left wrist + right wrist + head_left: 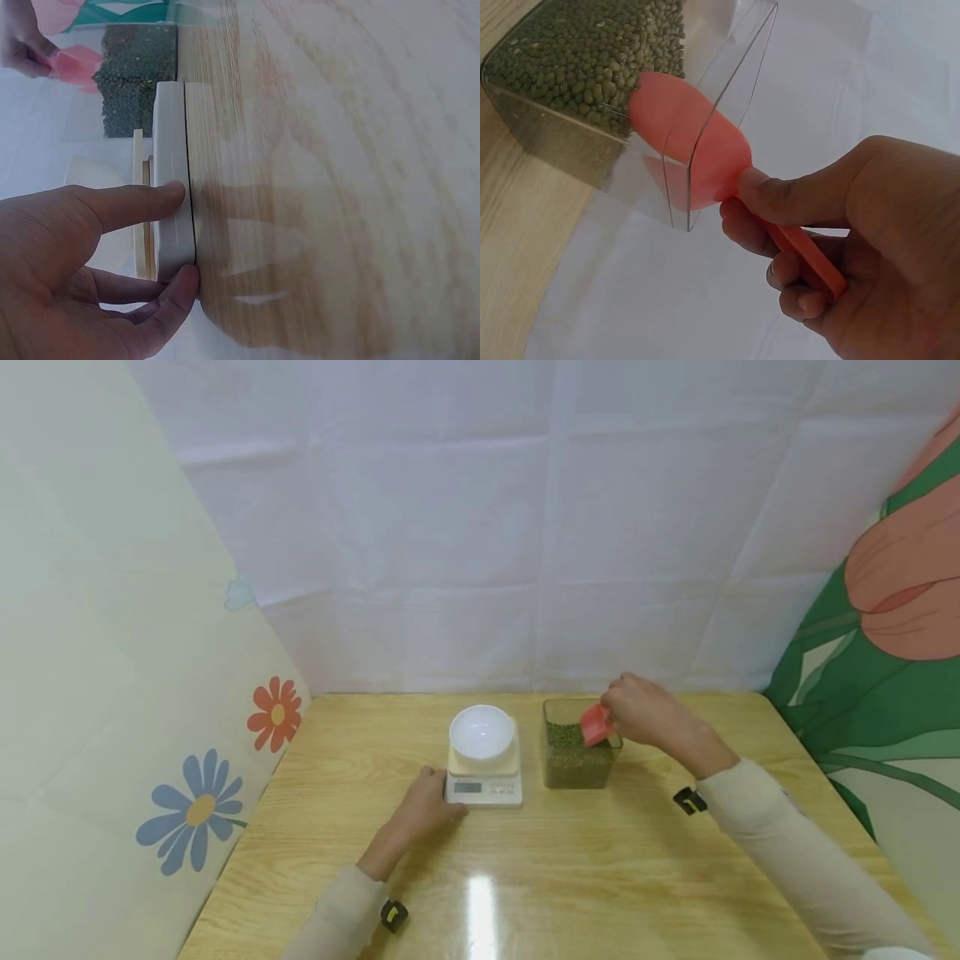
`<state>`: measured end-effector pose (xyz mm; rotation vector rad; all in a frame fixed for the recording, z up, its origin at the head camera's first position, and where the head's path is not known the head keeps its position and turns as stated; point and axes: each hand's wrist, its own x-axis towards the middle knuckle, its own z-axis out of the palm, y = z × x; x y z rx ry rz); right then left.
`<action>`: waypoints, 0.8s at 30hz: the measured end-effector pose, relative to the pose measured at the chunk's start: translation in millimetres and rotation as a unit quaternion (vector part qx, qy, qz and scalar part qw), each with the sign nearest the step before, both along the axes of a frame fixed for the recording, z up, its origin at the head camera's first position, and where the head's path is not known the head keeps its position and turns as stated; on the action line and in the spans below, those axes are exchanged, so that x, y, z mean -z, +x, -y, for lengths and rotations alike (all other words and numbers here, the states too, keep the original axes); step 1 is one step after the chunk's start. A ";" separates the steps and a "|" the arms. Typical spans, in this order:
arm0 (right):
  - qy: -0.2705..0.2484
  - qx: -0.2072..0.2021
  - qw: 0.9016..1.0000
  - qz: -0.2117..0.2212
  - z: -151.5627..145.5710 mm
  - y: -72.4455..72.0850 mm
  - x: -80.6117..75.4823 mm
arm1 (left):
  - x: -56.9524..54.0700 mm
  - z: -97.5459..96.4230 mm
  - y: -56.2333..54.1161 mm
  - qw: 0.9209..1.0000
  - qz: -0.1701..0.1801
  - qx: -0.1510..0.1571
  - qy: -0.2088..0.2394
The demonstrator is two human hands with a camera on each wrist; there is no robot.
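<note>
My right hand [643, 708] holds a red plastic scoop [697, 135] by its handle, fingers wrapped around it and the thumb at the base of the handle. The scoop's mouth dips into a clear square container [576, 774], touching the green mung beans [592, 64] inside. To the left stands a white digital kitchen scale [483, 792], bearing a white bowl [482, 735]. My left hand [426, 806] grips the scale's near left corner, the thumb [142, 206] pressed on its front and the other fingers along its side. Inside the bowl no beans show.
Container and scale stand side by side on a wooden table [600, 868], toward its back edge. A white cloth backdrop [450, 527] rises behind it. Flower-printed panels [82, 610] flank the table on both sides.
</note>
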<state>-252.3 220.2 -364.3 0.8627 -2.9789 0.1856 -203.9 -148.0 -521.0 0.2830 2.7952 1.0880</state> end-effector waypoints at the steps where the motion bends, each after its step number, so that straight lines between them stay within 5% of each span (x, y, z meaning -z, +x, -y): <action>1: -0.001 0.000 1.000 0.000 -0.1 -0.1 1.1 | 0.1 0.0 0.1 1.000 0.000 0.000 0.000; 24: -0.024 -0.003 1.000 0.020 -0.5 -7.7 20.5 | -2.2 0.3 2.6 1.000 -0.003 0.006 0.008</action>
